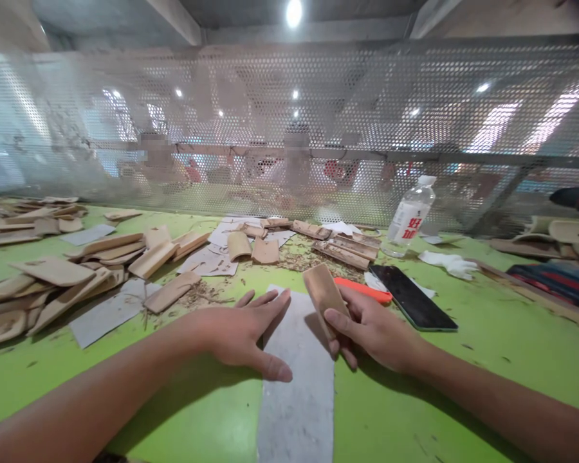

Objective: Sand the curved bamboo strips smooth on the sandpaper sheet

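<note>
While the left hand [244, 334] lies flat with fingers spread on the grey sheet [296, 386], pinning its left edge to the green table [463, 373], the right hand [371, 331] is closed around a curved bamboo piece [324, 294], thumb on its face, holding it tilted just above the sheet's right side. I judge the grip is the weak point: only the lower end is held, so the smooth piece could twist or slip out. The sheet is held on one side only and could skid or buckle if the piece is pressed on it. An orange tool [364, 289] and a phone [412, 297] lie just behind the right hand, where a backward move of it could knock them.
</note>
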Tool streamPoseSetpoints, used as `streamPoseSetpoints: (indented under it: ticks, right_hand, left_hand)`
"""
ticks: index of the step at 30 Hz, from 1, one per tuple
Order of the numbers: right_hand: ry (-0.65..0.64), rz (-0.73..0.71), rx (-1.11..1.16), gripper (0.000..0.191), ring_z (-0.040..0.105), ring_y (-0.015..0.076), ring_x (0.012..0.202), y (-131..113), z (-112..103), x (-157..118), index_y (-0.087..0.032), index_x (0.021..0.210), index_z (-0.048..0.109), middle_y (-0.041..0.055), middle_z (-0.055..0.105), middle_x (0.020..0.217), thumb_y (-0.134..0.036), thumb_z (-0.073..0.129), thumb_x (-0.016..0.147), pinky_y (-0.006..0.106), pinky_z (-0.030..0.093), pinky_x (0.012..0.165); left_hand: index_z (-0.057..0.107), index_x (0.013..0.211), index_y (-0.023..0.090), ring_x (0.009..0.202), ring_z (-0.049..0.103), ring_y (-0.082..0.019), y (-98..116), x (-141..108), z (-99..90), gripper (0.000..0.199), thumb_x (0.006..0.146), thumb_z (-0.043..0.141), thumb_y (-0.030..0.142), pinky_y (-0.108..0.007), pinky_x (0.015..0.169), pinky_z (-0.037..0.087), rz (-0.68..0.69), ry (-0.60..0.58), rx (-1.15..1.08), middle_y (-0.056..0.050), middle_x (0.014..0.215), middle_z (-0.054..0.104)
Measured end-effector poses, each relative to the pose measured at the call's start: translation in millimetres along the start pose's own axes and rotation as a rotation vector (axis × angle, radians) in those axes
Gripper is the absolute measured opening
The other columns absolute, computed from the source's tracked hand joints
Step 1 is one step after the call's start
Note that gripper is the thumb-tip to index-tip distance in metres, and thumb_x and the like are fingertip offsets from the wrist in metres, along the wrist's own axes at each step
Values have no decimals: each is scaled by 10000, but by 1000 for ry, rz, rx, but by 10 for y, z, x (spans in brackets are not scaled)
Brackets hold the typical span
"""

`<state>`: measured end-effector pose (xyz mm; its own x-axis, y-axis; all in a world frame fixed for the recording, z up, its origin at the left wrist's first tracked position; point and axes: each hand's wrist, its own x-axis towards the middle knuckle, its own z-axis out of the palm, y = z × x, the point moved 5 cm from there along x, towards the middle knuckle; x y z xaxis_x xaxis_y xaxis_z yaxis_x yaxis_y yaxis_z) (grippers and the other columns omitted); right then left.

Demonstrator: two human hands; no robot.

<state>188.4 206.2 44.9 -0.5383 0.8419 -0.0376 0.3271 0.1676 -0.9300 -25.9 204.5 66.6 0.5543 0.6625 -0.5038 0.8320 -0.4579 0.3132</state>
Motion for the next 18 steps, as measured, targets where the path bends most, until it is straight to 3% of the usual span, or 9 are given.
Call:
streamPoseSetpoints:
  ticks: [5,12,18]
  right_hand:
    - [-47,-9,129,428,634,108,468,49,0,28,-189,1130,453,58,755,826,-581,557,993,203,326,403]
    - [21,40,79,405,656,114,507,19,-20,18,-204,1019,438,100,779,963,-538,653,942,211,393,421]
    - [41,52,41,376,653,119,494,2,-25,12,-196,1009,466,79,783,904,-514,654,939,217,411,424]
  left_hand:
    - [-174,1612,247,1528,-76,-411,21,-6,-17,1320,737,573,893,-587,1208,199,-9,1,-10,-64,1656,-168]
    - [-153,1616,245,1525,-74,-414,12,3,-11,1312,742,589,885,-581,1214,187,-9,14,-6,-63,1655,-162]
    - [-135,1621,275,1527,-43,-418,7,-2,-13,1304,736,606,883,-595,1204,216,-18,23,-9,-60,1661,-139]
